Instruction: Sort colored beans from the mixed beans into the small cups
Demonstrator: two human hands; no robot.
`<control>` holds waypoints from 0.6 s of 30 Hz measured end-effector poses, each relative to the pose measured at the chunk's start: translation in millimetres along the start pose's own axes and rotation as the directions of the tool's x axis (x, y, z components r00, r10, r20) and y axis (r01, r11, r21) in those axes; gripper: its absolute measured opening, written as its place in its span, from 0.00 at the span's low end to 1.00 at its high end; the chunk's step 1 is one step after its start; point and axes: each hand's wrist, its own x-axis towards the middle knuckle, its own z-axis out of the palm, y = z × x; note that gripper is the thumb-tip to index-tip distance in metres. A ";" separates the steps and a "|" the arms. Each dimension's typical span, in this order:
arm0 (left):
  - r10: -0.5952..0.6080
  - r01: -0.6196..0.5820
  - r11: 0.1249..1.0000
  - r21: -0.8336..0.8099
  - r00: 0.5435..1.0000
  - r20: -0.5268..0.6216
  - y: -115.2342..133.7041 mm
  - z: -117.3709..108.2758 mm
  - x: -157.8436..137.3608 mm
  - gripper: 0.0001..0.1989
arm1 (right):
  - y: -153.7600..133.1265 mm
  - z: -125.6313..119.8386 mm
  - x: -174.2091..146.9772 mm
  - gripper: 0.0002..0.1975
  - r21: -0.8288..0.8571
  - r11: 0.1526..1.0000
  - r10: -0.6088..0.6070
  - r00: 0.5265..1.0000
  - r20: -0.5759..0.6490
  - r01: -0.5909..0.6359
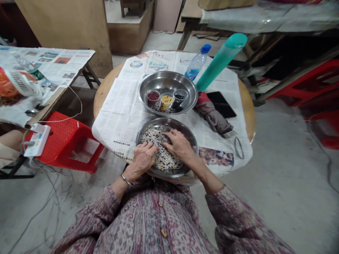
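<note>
On my feed I can't make out the grip of the left hand (pixel 145 155); the right hand (pixel 180 144) has thumb and fingers apart, both over mixed beans and grains (pixel 167 160) in the near steel bowl (pixel 192 137), round, facing up, no long axis. Much looks unsorted; beyond, cups (pixel 153 102) in the far steel bowl (pixel 169 80) hold red beans (pixel 153 95), yellow beans (pixel 166 99) and black beans (pixel 179 97).

Your round wooden desk (pixel 247 106), overlaid with newspaper (pixel 116 102): near metal bowl (pixel 188 132), far metal bowl (pixel 169 80), blue-capped bottle (pixel 196 65), green cylinder (pixel 221 62), black flat slab (pixel 222 104), grey-and-red cloth bundle (pixel 212 113), dark loop (pixel 235 144).
</note>
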 end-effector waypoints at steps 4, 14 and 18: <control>-0.007 0.007 1.000 0.020 1.000 0.010 1.3 -1.0 0.4 0.12 | -15.8 0.6 -2.5 0.08 0.090 0.995 -0.066 0.973 0.223 0.046; 0.021 -0.021 1.000 0.009 1.000 -0.019 2.1 -4.4 -0.4 0.12 | -12.6 -39.1 -48.9 0.08 0.142 0.986 -0.146 0.891 0.431 0.093; 0.037 -0.038 0.999 -0.036 0.998 -0.044 2.8 -12.0 1.8 0.12 | -4.0 -39.5 -50.9 0.10 0.079 0.997 -0.022 0.953 0.302 -0.002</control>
